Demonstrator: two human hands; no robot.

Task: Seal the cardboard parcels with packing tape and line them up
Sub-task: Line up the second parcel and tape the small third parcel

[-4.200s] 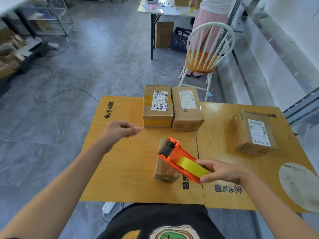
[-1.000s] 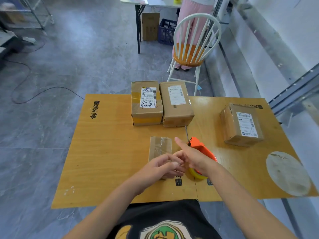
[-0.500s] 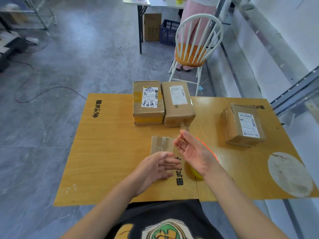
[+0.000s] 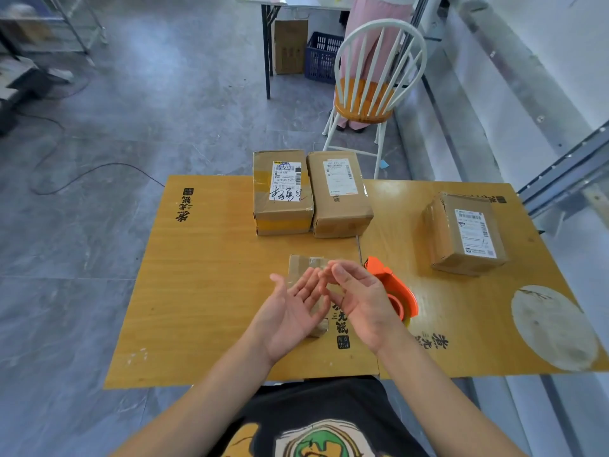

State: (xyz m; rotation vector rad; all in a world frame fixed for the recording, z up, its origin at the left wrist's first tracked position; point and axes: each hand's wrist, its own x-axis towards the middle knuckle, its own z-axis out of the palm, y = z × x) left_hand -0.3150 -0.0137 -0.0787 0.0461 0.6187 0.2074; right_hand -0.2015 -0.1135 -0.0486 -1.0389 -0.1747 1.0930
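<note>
A small taped cardboard parcel [image 4: 304, 265] lies on the wooden table [image 4: 204, 291] in front of me, mostly hidden by my hands. My left hand [image 4: 290, 311] and my right hand [image 4: 359, 298] hover over it, palms up, fingers spread, holding nothing. The orange tape dispenser [image 4: 392, 285] rests on the table just right of my right hand. Two labelled parcels [image 4: 281, 192] [image 4: 339, 194] sit side by side at the table's far edge. A third labelled parcel [image 4: 466, 232] stands apart at the right.
A white chair with an orange seat [image 4: 365, 94] stands behind the table. A person in pink [image 4: 362, 14] stands at a far table with a blue crate [image 4: 321, 57] under it. A pale round patch [image 4: 553, 328] marks the table's right corner.
The tape dispenser has gone from my right hand onto the table. Both hands came together over the small parcel, then turned palm up and opened.
</note>
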